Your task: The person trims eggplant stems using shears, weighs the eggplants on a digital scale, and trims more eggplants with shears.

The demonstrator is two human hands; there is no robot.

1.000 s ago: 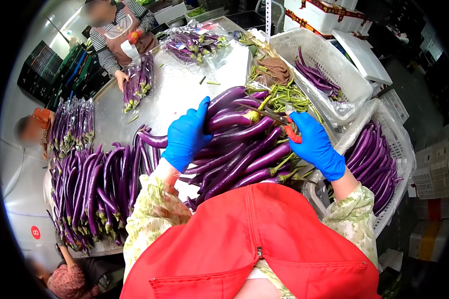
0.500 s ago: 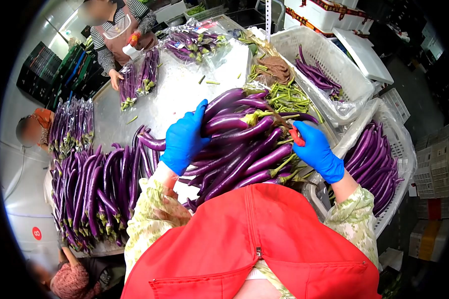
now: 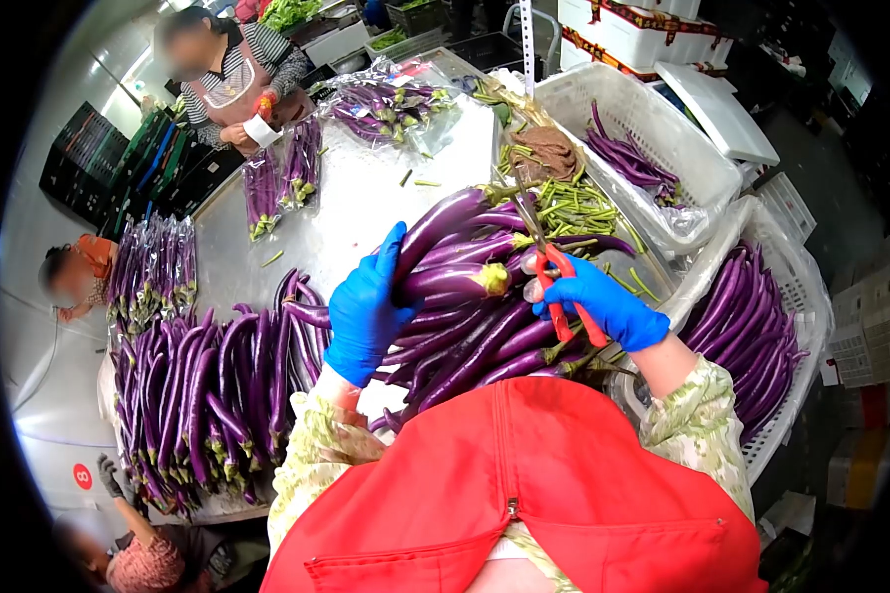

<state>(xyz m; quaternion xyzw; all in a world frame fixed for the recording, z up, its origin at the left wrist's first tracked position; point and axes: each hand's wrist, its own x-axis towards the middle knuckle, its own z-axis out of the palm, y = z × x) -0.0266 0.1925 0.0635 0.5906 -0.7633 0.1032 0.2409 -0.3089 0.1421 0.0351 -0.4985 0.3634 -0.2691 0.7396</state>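
My left hand (image 3: 368,311), in a blue glove, is closed round several purple eggplants (image 3: 445,237) whose stem ends point right. Red-handled scissors (image 3: 561,292) are held in my right hand (image 3: 603,304), also gloved in blue, with the metal blades pointing up and away beside the stem ends. One held eggplant shows a pale green cap with a short stem. Beneath both hands lies a pile of loose eggplants (image 3: 475,356). Cut green stems (image 3: 583,210) are heaped just beyond the scissors, next to a brown cloth (image 3: 544,153).
Rows of eggplants (image 3: 193,395) and bagged ones (image 3: 153,267) lie on the metal table (image 3: 351,198) at left. White crates (image 3: 702,188) with eggplants stand at right. A co-worker (image 3: 232,79) is across the table; two other people are at the left edge.
The scissors have swung upright and their handles have spread apart. My right hand has turned and moved slightly left. The co-worker's hand has left the bagged eggplants.
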